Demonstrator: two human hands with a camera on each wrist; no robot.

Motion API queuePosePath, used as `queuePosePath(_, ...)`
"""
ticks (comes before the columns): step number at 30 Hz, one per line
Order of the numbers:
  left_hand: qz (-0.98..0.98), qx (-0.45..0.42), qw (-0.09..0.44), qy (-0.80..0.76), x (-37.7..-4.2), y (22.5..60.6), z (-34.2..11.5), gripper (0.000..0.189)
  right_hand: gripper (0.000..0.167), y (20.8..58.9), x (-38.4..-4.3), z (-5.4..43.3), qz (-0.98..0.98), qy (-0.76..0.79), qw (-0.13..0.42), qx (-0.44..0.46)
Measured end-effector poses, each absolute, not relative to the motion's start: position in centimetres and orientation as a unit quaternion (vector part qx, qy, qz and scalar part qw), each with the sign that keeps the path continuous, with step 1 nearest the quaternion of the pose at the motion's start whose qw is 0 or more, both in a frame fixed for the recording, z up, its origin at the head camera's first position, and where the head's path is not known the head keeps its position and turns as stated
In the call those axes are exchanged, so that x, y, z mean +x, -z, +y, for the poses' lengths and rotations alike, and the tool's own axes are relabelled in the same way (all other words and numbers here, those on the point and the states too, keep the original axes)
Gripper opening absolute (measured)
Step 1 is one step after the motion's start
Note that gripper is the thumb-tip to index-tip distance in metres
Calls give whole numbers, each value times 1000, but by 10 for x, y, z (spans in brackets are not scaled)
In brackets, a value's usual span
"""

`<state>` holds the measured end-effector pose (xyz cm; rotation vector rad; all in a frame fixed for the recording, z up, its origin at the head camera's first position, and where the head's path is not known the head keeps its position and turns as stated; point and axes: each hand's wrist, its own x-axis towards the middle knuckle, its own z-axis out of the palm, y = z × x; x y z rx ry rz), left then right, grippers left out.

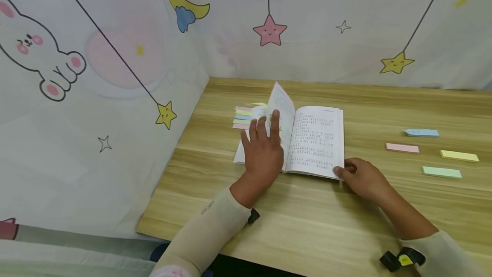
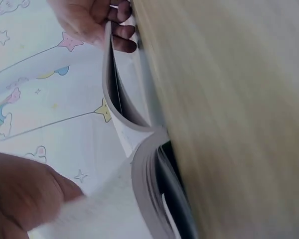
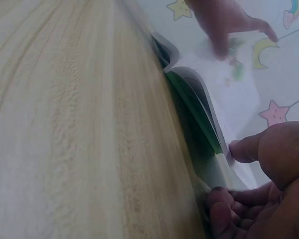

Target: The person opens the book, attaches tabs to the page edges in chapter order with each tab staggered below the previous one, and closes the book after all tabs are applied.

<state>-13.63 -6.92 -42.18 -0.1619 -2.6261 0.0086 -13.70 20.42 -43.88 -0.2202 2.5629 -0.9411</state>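
An open book (image 1: 314, 140) with printed pages lies on the table, one page (image 1: 279, 97) standing up and curving over from the left half. My left hand (image 1: 263, 153) is at that raised page with its fingers extended. Coloured tabs (image 1: 243, 117) in pink, yellow, blue and green stick out at the book's left side, partly hidden by this hand. At the book's lower right corner, my right hand (image 1: 363, 177) pinches the edge, thumb on the page and fingers beneath. The right wrist view shows the right thumb (image 3: 246, 149) at the page edge and a green cover (image 3: 194, 112) below.
To the right of the book lie a blue strip (image 1: 421, 132), a pink strip (image 1: 402, 148), a yellow strip (image 1: 459, 155) and a green strip (image 1: 441, 172). A cartoon-printed wall covering (image 1: 307, 54) borders the wooden table (image 1: 307, 225) at the back and left.
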Motion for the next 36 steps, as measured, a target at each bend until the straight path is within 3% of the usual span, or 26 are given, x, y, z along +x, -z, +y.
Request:
queuePosePath(2,-965,-47,247,-70,-135,420,-69,84,64,438,-137,205,906,359,211,-76)
queuePosePath(4,-973,-74,197,-99,-133,418,-68,77,54,438,-137,206,887,396,227,-67)
queuePosePath(9,-972,-231,39,-36,-129,416,-63,32,44,441,-136,206,825,495,271,-33)
queuePosePath(13,-966,-257,-34,13,-128,419,-58,43,41,444,-136,205,816,516,261,-29)
queuePosePath(21,-969,-247,-11,6,-131,422,-57,28,51,446,-139,196,843,491,219,-20)
queuePosePath(28,-966,-258,-22,-1,-133,423,-59,47,57,446,-140,191,851,485,201,-25)
queuePosePath(32,-969,-246,-12,6,-135,424,-58,31,53,445,-139,192,830,510,225,-30)
queuePosePath(36,-973,-228,-6,26,-138,421,-57,31,47,441,-138,196,798,542,258,-40)
